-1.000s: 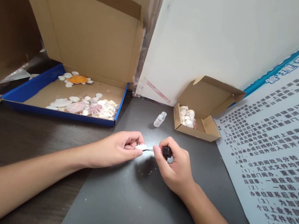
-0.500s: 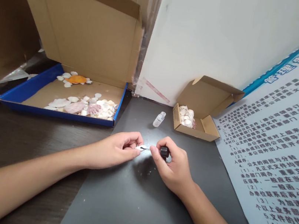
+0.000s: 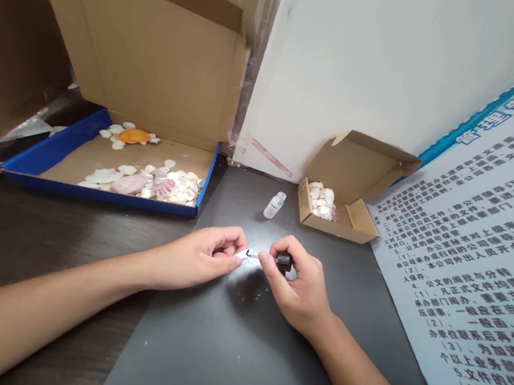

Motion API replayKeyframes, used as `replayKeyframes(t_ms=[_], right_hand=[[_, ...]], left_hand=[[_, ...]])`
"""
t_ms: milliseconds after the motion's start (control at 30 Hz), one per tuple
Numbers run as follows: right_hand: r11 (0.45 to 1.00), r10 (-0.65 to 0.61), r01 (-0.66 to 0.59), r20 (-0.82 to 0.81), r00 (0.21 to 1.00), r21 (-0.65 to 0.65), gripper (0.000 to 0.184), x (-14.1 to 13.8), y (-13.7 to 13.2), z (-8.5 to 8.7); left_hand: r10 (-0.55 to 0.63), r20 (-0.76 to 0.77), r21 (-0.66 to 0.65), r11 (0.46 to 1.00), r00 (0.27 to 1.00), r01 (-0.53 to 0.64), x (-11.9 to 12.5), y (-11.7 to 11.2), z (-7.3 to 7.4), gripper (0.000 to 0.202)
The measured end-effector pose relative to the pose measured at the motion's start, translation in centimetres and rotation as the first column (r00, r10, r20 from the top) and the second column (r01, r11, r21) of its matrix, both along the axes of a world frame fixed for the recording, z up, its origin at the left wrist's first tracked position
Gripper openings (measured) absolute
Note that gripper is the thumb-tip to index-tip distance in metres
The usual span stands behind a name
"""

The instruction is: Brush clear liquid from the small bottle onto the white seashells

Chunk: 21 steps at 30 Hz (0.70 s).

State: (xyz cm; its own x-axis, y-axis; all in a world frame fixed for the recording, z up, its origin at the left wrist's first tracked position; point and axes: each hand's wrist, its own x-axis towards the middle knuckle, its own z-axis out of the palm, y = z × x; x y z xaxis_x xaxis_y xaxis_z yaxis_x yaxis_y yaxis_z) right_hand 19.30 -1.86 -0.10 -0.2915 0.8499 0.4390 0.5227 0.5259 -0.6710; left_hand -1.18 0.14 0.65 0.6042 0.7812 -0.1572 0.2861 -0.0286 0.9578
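Observation:
Between the fingertips of my left hand (image 3: 208,257) is a small white shell (image 3: 241,254), mostly covered by the fingers. My right hand (image 3: 296,282) grips a brush with a black cap (image 3: 284,261) as its handle. The thin stem points left, and its dark bristle tip (image 3: 248,253) touches the shell and looks bent against it. Behind the hands, a small clear glass bottle (image 3: 273,206) stands uncapped on the grey mat (image 3: 194,350).
At the left, a blue-edged cardboard box (image 3: 97,195) holds white and pinkish shells (image 3: 161,186) and an orange shell (image 3: 131,136) ringed by small white ones. A smaller open carton (image 3: 343,230) with shells stands right. Behind is a white panel (image 3: 378,56); a printed poster (image 3: 484,252) lies right.
The brush tip has shifted slightly right on the shell and now looks bent rather than straight. Both hands stay almost in place.

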Motion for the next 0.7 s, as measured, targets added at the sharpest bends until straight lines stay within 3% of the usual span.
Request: replayKeyframes(t_ms=[300, 533, 700], right_hand=[[1.0, 0.017, -0.017, -0.013, 1.0, -0.016, 0.021, 0.01, -0.1, 0.12], [0.991, -0.133, 0.133, 0.005, 0.991, 0.013, 0.023, 0.08, 0.06, 0.14], [0.998, -0.059, 0.059, -0.01, 0.998, 0.008, 0.023, 0.02, -0.07, 0.25]], left_hand=[[-0.002, -0.004, 0.008, 1.0, 1.0, 0.002, 0.02, -0.06, -0.07, 0.018], [-0.009, 0.002, 0.009, 1.0, 1.0, 0.009, -0.04, -0.02, -0.2, 0.019], [-0.006, -0.002, 0.019, 1.0, 1.0, 0.006, -0.01, 0.0, -0.09, 0.019]])
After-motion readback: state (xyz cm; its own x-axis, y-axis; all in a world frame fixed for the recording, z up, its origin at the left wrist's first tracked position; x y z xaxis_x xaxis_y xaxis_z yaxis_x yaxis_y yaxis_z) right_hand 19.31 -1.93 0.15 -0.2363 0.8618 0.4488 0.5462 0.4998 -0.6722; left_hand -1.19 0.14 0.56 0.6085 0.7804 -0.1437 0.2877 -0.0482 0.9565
